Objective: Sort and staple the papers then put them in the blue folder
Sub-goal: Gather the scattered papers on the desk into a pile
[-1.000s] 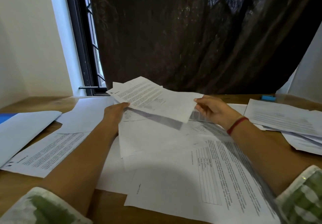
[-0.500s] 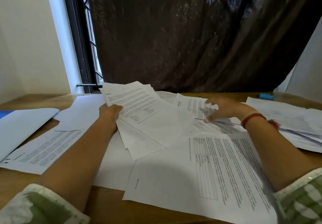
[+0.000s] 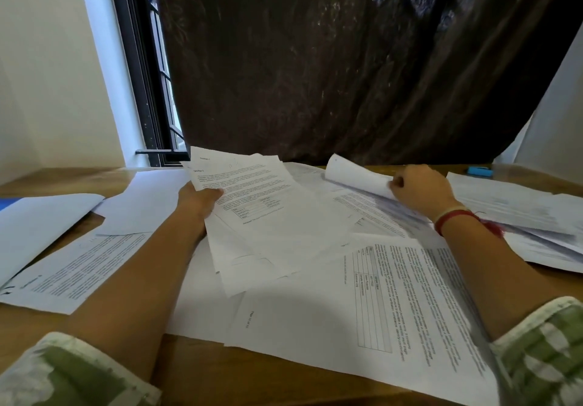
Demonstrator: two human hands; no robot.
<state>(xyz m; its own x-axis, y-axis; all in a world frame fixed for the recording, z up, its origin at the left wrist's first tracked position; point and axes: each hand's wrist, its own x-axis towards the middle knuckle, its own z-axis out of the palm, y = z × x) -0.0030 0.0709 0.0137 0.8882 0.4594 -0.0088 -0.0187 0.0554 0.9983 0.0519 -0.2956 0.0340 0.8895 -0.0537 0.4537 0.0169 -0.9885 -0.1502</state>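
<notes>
The left hand [image 3: 198, 198] is gripping a sheaf [image 3: 268, 210] of papers just above the desk [image 3: 195, 371], fingers [image 3: 214, 191] clamped on its edge. The right hand [image 3: 419, 189] is pinching a curled sheet [image 3: 353, 173] above the scattered pile [image 3: 315, 311]. The folder [image 3: 8, 202] is showing far left.

The held sheet [image 3: 252, 191] is headed "Section"; other print is too blurred.

You're handling matt paper sheets [image 3: 284, 241] on a smooth wooden table [image 3: 195, 374]; behind the table, glossy dark sheeting [image 3: 315, 58] is hanging.
</notes>
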